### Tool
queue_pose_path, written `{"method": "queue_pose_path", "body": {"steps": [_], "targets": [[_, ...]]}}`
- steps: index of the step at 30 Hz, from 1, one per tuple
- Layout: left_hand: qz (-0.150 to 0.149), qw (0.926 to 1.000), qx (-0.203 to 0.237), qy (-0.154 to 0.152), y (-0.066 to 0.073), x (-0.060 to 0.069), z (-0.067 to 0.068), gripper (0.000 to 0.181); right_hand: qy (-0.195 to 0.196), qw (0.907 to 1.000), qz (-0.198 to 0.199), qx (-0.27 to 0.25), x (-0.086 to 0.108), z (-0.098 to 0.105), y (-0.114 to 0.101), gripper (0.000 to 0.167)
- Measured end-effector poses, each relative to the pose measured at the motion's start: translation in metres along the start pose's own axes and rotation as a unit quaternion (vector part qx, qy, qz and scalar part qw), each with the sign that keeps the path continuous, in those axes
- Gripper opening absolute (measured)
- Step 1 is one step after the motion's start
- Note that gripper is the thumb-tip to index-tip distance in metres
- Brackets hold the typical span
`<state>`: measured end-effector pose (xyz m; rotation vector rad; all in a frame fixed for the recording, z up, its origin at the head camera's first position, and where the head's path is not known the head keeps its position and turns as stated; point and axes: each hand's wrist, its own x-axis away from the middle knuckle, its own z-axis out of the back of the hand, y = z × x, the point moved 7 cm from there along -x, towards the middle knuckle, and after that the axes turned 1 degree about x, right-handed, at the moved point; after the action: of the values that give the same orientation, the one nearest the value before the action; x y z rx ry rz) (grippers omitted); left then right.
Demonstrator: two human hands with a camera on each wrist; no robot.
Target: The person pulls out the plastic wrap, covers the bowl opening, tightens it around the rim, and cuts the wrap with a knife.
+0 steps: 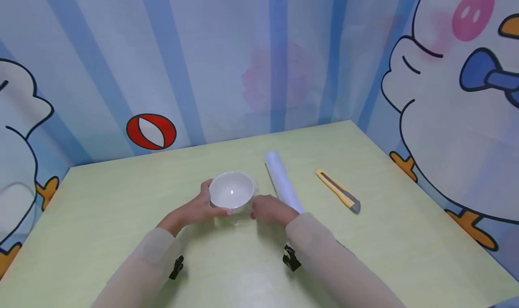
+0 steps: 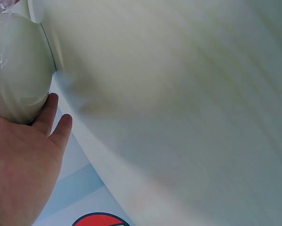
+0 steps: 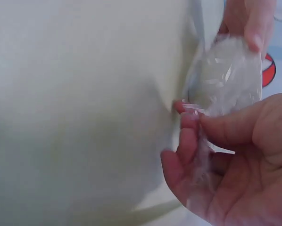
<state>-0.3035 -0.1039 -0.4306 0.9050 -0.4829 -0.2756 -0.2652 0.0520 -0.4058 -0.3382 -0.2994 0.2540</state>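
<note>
A white bowl (image 1: 232,190) covered in clear plastic wrap (image 3: 223,77) is at the middle of the table. My left hand (image 1: 198,206) grips the bowl from its left side, thumb along the near edge. In the left wrist view, the bowl's rounded outside (image 2: 20,66) leans against the fingers. To the bowl's right is my right hand (image 1: 270,210). Its thumb and fingers pinch a gathered end of the wrap, and loose film trails across the palm (image 3: 254,160) in the right wrist view.
A whitish roll (image 1: 280,177) lies just beyond my right hand, partly hidden by the forearm. Farther right, a yellow and grey utility knife (image 1: 338,191) lies on the pale green table (image 1: 121,200). Cartoon-printed curtains (image 1: 227,74) stand along the table's back and sides.
</note>
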Motion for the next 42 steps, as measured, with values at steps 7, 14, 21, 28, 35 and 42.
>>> {"method": "queue_pose_path", "body": {"steps": [7, 14, 21, 28, 35, 42], "targets": [[0.001, 1.0000, -0.002, 0.000, 0.002, 0.001, 0.000, 0.109, -0.045, 0.9986, 0.009, 0.028, -0.050, -0.015, 0.032, 0.012], [-0.004, 1.0000, 0.000, -0.001, -0.001, 0.000, -0.002, 0.109, 0.015, 0.9985, 0.009, 0.052, -0.093, -0.031, 0.075, 0.009], [-0.002, 1.0000, 0.001, 0.002, -0.004, 0.000, -0.003, 0.109, 0.023, 0.9997, -0.006, -0.007, -0.051, -0.006, 0.049, 0.011], [0.001, 1.0000, -0.002, 0.005, -0.003, 0.003, -0.001, 0.109, -0.075, 0.9959, 0.037, -0.035, -0.007, 0.002, 0.024, 0.018], [-0.005, 1.0000, -0.003, 0.005, -0.003, 0.001, 0.002, 0.109, 0.008, 0.9973, 0.072, -0.008, -0.011, 0.008, 0.026, 0.003], [0.007, 0.9999, 0.000, 0.009, -0.002, -0.002, 0.002, 0.111, 0.029, 0.9978, 0.029, -0.051, -0.032, 0.011, 0.027, 0.004]]}}
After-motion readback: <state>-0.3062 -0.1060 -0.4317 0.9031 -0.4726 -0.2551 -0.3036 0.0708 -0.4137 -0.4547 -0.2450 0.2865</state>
